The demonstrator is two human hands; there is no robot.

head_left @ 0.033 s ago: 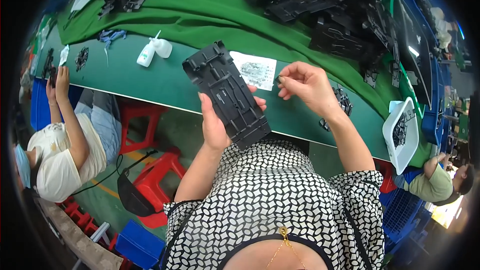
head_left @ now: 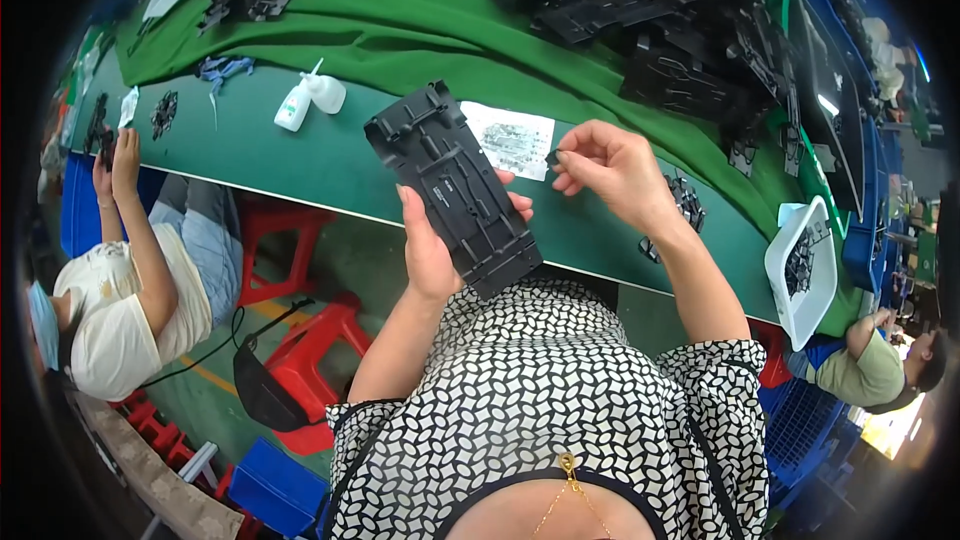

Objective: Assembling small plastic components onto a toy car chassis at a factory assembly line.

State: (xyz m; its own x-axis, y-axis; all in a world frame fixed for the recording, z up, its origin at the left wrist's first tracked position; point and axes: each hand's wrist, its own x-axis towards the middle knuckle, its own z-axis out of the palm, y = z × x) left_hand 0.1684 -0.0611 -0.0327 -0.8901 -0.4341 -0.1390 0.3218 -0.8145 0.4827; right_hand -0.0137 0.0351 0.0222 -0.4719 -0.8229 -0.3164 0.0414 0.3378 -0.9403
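My left hand (head_left: 430,252) is closed around a long black molded plastic chassis plate (head_left: 458,192), held tilted above the table's near edge. Ribs and raised details cover its visible face, and its upper end leans left. To the right of the plate, my right hand (head_left: 622,178) pinches a small black piece (head_left: 553,158) between thumb and forefinger. The fingers hide most of that piece. Behind the plate lies a printed white sheet (head_left: 512,140). A small heap of black parts (head_left: 684,202) rests beside my right wrist, partly covered by it.
White squeeze bottles (head_left: 308,102) stand left on the green table (head_left: 375,180). Black molded parts (head_left: 680,50) pile up on the green cloth (head_left: 430,45) at the back. A white tray (head_left: 826,285) of small parts is at the right. A co-worker (head_left: 140,310) sits left near red stools (head_left: 310,360).
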